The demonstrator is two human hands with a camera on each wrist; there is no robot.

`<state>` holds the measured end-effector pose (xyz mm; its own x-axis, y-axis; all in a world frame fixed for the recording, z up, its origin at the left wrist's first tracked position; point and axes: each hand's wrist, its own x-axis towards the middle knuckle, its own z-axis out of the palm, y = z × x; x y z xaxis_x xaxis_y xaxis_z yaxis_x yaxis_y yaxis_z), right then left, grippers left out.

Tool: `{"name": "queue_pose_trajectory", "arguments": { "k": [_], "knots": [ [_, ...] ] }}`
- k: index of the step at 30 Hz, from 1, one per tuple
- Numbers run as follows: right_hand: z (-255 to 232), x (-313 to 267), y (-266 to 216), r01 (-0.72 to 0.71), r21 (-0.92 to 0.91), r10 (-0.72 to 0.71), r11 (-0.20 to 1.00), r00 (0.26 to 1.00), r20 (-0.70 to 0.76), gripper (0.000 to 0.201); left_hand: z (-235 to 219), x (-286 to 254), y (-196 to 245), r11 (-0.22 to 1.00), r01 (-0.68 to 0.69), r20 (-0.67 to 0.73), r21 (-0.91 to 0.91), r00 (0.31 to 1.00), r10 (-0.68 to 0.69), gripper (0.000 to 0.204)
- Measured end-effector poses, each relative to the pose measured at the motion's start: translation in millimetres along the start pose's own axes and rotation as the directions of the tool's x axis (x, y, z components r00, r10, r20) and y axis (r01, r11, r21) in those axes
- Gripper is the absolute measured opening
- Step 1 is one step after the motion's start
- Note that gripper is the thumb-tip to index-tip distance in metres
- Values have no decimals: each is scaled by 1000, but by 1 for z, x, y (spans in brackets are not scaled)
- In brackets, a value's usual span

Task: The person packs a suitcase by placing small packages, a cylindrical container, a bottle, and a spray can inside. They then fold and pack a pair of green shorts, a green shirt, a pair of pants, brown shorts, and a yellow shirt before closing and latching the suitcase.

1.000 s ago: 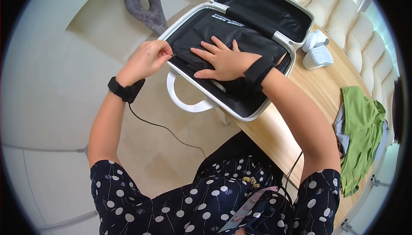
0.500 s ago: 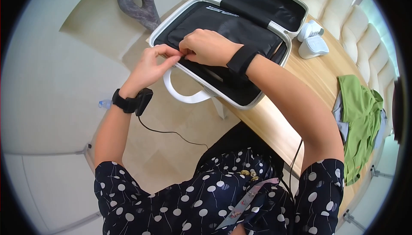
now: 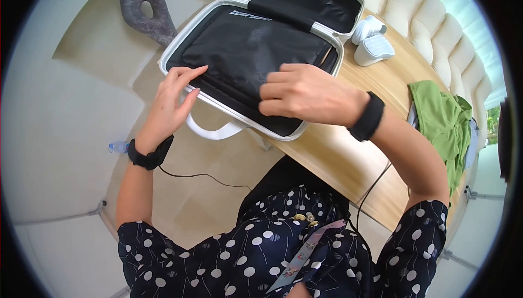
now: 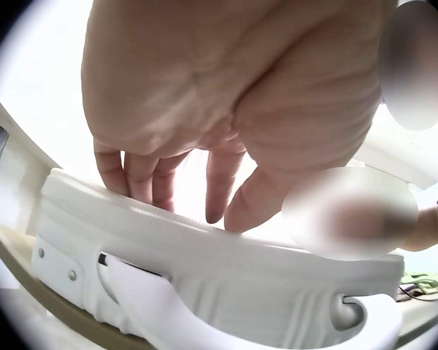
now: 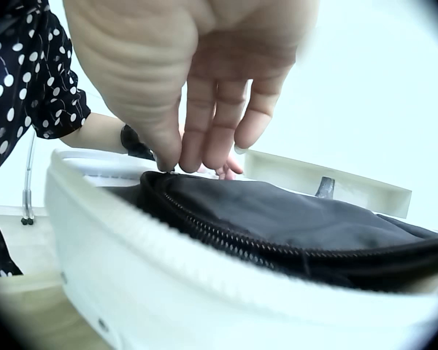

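An open white suitcase (image 3: 226,114) with a black lining lies on the wooden table. Inside it a black zippered divider (image 3: 245,47) covers the lower half. My right hand (image 3: 308,94) is over the front part of the divider, thumb and fingertips pinched together at its zipper (image 5: 204,230). The small zipper pull is mostly hidden by those fingertips. My left hand (image 3: 170,102) rests at the front left rim, fingers extended and spread a little. In the left wrist view, its thumb (image 4: 252,204) is right at the rim, above the white handle (image 4: 160,306).
Behind the suitcase's right side stand white shoes (image 3: 373,47). A green garment (image 3: 444,124) lies on the table (image 3: 338,162) at the right. A grey sculpture (image 3: 144,9) is at the far left, and a plastic bottle (image 3: 118,146) lies near my left wrist.
My right hand first left its flat place on the divider for the front left corner, then moved right along the zipper. My left hand let go of its pinch there and its fingers spread.
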<state>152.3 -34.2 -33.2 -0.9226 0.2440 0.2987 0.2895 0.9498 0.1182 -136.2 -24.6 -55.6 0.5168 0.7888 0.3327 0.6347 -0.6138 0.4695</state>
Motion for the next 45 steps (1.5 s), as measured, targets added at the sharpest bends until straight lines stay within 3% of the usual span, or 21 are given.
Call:
{"name": "queue_pose_trajectory", "arguments": {
  "k": [6, 8, 12, 14, 15, 17, 18, 24, 28, 33, 34, 39, 45],
  "knots": [
    [-15, -44, -6, 18, -20, -18, 1000, 1000, 19, 9, 1, 9, 24, 992, 10, -4, 122, 1000, -9, 39],
    [-15, -50, -6, 28, -46, -29, 999, 1000, -8, 12, 6, 18, 39, 947, -184, 18, 263, 982, 186, 35],
    [-4, -52, -10, -22, -4, 21, 1000, 998, -63, 13, 35, 33, 79, 933, -338, 114, 128, 939, 324, 31],
    [6, -51, -15, -114, 173, 148, 978, 969, -196, 14, 54, 35, 88, 911, -390, 112, 133, 919, 378, 22],
    [9, -50, -17, -121, 169, 154, 978, 969, -194, 14, 57, 37, 89, 909, -397, 113, 129, 916, 384, 22],
    [14, -49, -23, -279, 310, 348, 909, 917, -196, 14, 61, 41, 90, 878, -440, 192, 190, 893, 406, 18],
    [17, -49, -26, -320, 385, 417, 866, 887, -199, 11, 64, 42, 89, 867, -461, 168, 190, 885, 434, 16],
    [17, -42, -40, -507, 525, 647, 684, 754, -115, 7, 62, 40, 92, 881, -427, 161, 202, 902, 401, 15],
    [17, -53, -33, -550, 513, 713, 659, 675, -192, 6, 60, 38, 93, 889, -409, 184, 207, 909, 375, 14],
    [21, -83, 11, -682, 245, 720, 689, 607, -338, 8, 60, 38, 95, 894, -408, 160, 186, 910, 382, 14],
    [23, -87, 19, -730, 250, 767, 636, 559, -317, 4, 60, 38, 94, 892, -413, 161, 186, 908, 387, 14],
    [29, -96, 56, -771, 174, 765, 613, 525, -373, 4, 60, 38, 93, 912, -389, 135, 129, 918, 373, 14],
    [30, -96, 74, -753, 161, 750, 638, 561, -350, 4, 63, 39, 91, 927, -366, 113, 78, 928, 356, 14]
  ]
}}
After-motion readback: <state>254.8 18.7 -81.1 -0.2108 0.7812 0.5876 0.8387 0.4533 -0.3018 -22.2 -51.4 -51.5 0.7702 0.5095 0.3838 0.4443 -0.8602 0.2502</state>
